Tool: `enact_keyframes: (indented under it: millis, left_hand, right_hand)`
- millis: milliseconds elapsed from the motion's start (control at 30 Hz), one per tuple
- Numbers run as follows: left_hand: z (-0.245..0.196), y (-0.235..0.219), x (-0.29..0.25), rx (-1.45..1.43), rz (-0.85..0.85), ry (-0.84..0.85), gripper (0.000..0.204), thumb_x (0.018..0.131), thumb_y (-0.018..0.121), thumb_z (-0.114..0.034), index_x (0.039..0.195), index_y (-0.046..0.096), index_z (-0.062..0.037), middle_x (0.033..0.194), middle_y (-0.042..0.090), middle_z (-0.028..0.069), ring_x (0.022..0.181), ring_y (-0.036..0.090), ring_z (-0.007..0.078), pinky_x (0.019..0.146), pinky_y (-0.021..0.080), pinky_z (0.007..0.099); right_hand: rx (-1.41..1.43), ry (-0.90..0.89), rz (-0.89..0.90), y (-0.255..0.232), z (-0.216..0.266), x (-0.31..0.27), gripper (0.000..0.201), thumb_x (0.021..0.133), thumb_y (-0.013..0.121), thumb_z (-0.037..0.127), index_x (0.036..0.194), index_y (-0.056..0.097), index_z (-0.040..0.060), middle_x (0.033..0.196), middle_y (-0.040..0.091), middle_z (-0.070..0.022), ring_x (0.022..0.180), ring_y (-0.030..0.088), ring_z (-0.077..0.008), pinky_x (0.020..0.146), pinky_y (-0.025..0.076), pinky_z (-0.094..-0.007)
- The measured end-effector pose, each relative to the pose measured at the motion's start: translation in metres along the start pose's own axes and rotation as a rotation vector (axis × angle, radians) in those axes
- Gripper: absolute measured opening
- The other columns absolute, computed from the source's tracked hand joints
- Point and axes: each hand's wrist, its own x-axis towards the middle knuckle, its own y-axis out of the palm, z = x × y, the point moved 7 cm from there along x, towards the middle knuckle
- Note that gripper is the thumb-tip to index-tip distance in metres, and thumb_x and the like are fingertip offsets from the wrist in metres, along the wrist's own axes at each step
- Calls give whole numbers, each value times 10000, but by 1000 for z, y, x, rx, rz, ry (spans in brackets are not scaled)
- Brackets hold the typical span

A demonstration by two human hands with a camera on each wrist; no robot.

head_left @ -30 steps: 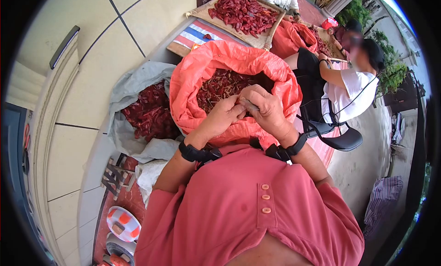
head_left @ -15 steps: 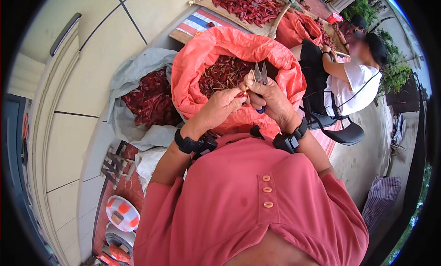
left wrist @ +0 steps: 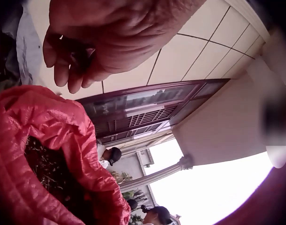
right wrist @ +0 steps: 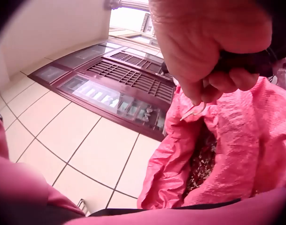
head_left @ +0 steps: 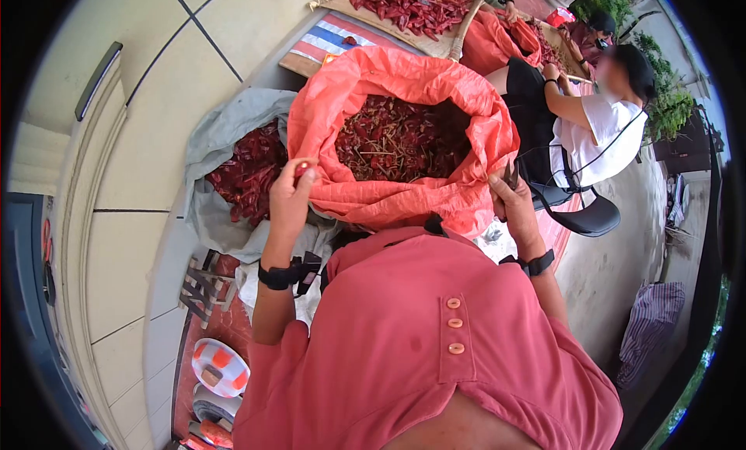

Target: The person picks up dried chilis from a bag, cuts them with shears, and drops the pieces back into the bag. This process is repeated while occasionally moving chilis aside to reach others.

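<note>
A red woven-plastic sack (head_left: 381, 68) with a rolled rim stands open before me, holding dried chili bits and pale stems (head_left: 381, 151). My left hand (head_left: 287, 209) is at its left rim, holding a red chili (head_left: 301, 169) in curled fingers; the left wrist view shows this hand (left wrist: 105, 44) from beneath. At the right rim, my right hand (head_left: 514, 203) grips a pair of scissors (head_left: 510, 172), blades pointing up and away. In the right wrist view, its fingers wrap the dark handle (right wrist: 243, 61), and a thin pale stem (right wrist: 194, 113) sticks out by the fingertips.
Left of the red sack is a grey-white sack (head_left: 206, 151) of whole red chilies (head_left: 252, 170). Behind lies a woven tray (head_left: 334, 1) with more chilies (head_left: 412, 7). A person in a white shirt (head_left: 610, 131) sits at the right. A tiled wall (head_left: 132, 240) runs along the left.
Both hands were together over the red sack, with the scissors and a chili showing there. They have parted, left hand to the left rim, right hand with the scissors to the right rim.
</note>
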Motion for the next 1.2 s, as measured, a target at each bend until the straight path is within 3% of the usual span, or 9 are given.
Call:
enact_keyframes:
  millis: [133, 200, 333, 500, 667, 867, 967, 1067, 1200]
  left_hand:
    - [87, -73, 4, 608, -228, -74, 233, 872, 590, -114, 1100, 621, -80, 1003, 648, 109, 959, 593, 271, 883, 440, 363]
    - [67, -76, -8, 1088, -534, 33, 258, 850, 595, -89, 1107, 611, -83, 1078, 608, 114, 1045, 530, 305, 918, 401, 402]
    - [30, -28, 16, 600, -394, 227, 237, 831, 575, -53, 1066, 604, -48, 1047, 589, 120, 1036, 520, 311, 906, 400, 415]
    - [32, 101, 54, 411, 104, 433, 159, 829, 552, -28, 970, 622, -41, 956, 609, 132, 963, 551, 310, 881, 424, 414]
    - [132, 177, 112, 493, 375, 56, 322, 813, 556, -80, 1127, 587, -14, 1128, 620, 192, 1093, 552, 332, 944, 391, 425]
    - [186, 216, 160, 577, 402, 58, 490, 818, 575, -180, 1273, 491, -19, 1179, 594, 239, 1124, 546, 370, 991, 364, 453]
    - [229, 226, 178, 418, 382, -197, 509, 817, 601, -198, 1268, 483, 3, 1184, 584, 258, 1106, 556, 387, 958, 411, 441]
    - [228, 229, 169, 463, 586, -286, 526, 781, 661, -209, 1221, 494, 28, 1141, 600, 270, 1080, 573, 402, 921, 454, 420]
    - [216, 239, 135, 393, 565, -217, 522, 711, 733, -192, 1124, 516, 42, 1016, 641, 263, 1002, 613, 413, 867, 482, 426]
  right_hand:
    - [-136, 185, -361, -86, -98, -30, 151, 914, 594, 192, 810, 530, 103, 584, 456, 49, 391, 346, -17, 350, 258, -196]
    - [-132, 278, -484, -118, -153, -44, 141, 893, 616, 198, 834, 535, 99, 606, 481, 32, 388, 355, -27, 344, 267, -205]
    - [-219, 317, -599, -150, -226, -57, 218, 905, 596, 276, 984, 556, 77, 692, 562, -42, 383, 365, -57, 335, 288, -238]
    - [-252, 392, -539, -147, -251, -72, 337, 937, 501, 344, 1139, 568, 83, 872, 638, -117, 379, 375, -76, 342, 306, -247]
    - [-188, 524, -454, -123, -263, -109, 383, 960, 472, 363, 1140, 553, 36, 843, 648, -140, 394, 438, -98, 341, 330, -257]
    - [42, 622, -651, -118, -268, -166, 388, 969, 456, 383, 1192, 531, 74, 897, 644, -114, 449, 445, -96, 385, 355, -246]
    - [125, 638, -743, -123, -271, -188, 373, 968, 468, 383, 1195, 535, 94, 890, 626, -76, 505, 447, -87, 406, 364, -240]
    - [212, 672, -821, -116, -265, -206, 361, 969, 470, 371, 1198, 533, 99, 892, 618, -62, 533, 458, -87, 430, 379, -239]
    - [220, 711, -873, -113, -266, -208, 362, 971, 469, 367, 1210, 527, 102, 894, 613, -62, 548, 463, -88, 436, 382, -237]
